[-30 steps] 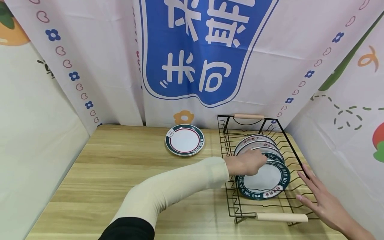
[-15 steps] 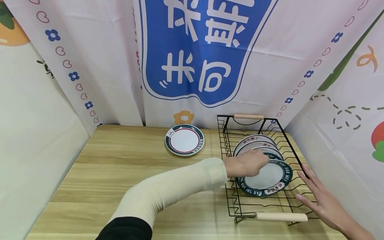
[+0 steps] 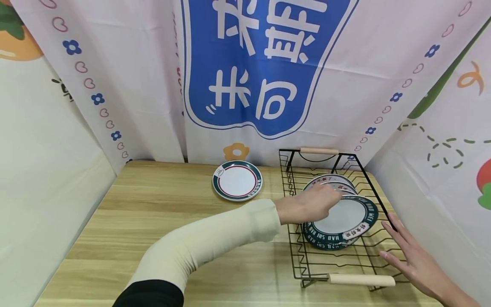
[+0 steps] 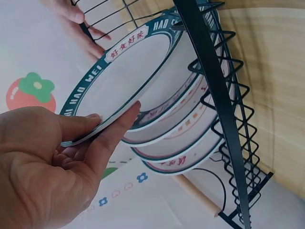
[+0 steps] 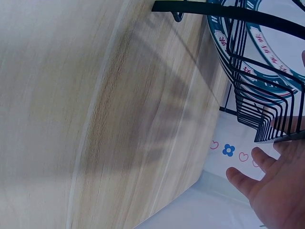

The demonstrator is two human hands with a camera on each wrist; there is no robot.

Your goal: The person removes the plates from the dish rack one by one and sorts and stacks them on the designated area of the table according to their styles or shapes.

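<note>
My left hand (image 3: 312,202) pinches the upper rim of a white plate (image 3: 343,217) with a dark green lettered border, thumb on one face and fingers on the other in the left wrist view. This plate (image 4: 124,71) leans at the front of a row of plates (image 4: 167,164) standing in a black wire dish rack (image 3: 293,251). My right hand (image 3: 416,260) lies along the rack's right side with its fingers spread; in the right wrist view the hand (image 5: 281,186) is beside the wire wall, fingertips near or touching it.
Another green-rimmed plate (image 3: 237,181) lies flat on the wooden table (image 3: 153,204) toward the back, left of the rack. Wooden handles sit at the rack's front (image 3: 362,279) and back. A printed cloth (image 3: 249,64) hangs behind the table, with white side walls.
My left hand has drawn the front plate upward and slightly right, uncovering more of the green-rimmed plate behind it. My right hand stays at the rack's side.
</note>
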